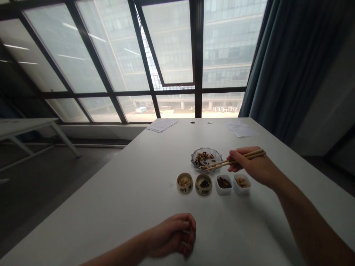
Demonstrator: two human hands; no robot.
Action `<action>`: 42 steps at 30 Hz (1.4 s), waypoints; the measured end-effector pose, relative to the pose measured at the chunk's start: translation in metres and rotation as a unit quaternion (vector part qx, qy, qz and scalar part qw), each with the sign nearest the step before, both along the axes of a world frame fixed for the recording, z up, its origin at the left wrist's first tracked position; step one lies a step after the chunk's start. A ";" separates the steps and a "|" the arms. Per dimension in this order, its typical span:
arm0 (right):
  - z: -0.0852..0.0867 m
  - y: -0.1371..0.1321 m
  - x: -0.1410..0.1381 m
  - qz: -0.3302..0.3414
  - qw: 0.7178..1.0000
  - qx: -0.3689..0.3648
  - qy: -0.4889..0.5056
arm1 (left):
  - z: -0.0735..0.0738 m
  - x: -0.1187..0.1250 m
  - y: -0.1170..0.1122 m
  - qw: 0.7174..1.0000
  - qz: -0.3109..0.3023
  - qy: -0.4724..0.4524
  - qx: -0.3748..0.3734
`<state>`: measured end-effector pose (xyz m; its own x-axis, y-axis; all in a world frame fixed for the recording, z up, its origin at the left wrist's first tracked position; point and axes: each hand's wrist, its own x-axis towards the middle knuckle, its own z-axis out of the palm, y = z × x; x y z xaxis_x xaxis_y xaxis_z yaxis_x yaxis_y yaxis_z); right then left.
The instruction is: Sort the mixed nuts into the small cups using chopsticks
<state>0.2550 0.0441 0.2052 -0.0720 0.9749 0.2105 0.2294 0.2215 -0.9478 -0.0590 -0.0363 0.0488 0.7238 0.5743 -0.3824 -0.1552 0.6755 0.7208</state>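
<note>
Our right hand [253,166] grips chopsticks [235,159], tips at a glass dish [206,150]; our left hand [170,235] lies curled, empty.

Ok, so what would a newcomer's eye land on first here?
The tall glazed window wall dominates the top, with an office building outside. On the white table, the right hand holds wooden chopsticks, tips at a scalloped glass dish of mixed food. Four small pots stand in a row below it, and the curled left hand rests nearest the viewer.
</note>
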 end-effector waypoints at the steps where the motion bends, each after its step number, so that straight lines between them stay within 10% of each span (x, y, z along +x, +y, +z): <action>1: 0.002 0.002 0.005 -0.005 1.000 0.013 -0.005 | 0.000 0.004 -0.002 1.000 0.007 0.011 0.016; 7: 0.000 0.039 0.023 -0.047 0.997 0.053 -0.011 | 0.001 0.054 -0.010 0.961 -0.055 0.129 0.237; 11: -0.001 0.068 0.018 -0.054 0.997 0.045 -0.016 | -0.001 0.099 -0.002 0.836 -0.137 0.151 0.510; 16: -0.002 0.095 0.004 -0.037 0.997 0.056 -0.038 | -0.008 0.138 0.014 0.771 -0.182 0.163 0.588; 28: -0.051 0.132 0.012 -0.035 0.997 0.051 -0.056 | -0.008 0.141 0.031 0.829 -0.162 0.094 0.527; 42: -0.056 0.130 0.001 0.073 0.992 0.072 -0.069 | -0.017 0.135 0.028 0.806 -0.191 0.019 0.560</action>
